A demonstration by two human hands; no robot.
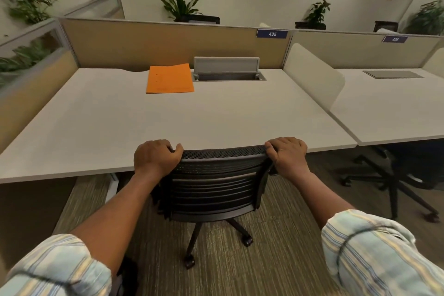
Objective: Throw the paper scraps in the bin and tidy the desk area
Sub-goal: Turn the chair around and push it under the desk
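**At the chair back: both hands clamped on the top rail**

Behind the black mesh chair (213, 180), both forearms reach forward and down, striped sleeves (367, 247) rolled above the elbows. The left hand (156, 157) wraps the chair's top left corner, knuckles up, fingers (176, 149) curled tight over the rail. The right hand (288, 154) grips the top right corner the same way, thumb on the near side, fingers folded over the far edge. Both hands are closed on the chair and hold nothing else.

The chair stands at the near edge of the white table (120, 127), its back just below the rim. An orange folder (170, 78) lies flat towards the far side, just left of an open grey cable hatch (227, 69). No paper scraps or bin are in view.

A blue label (272, 34) on the partition (144, 43) reads "435". A second label (394, 39) to the right is too blurred to read.
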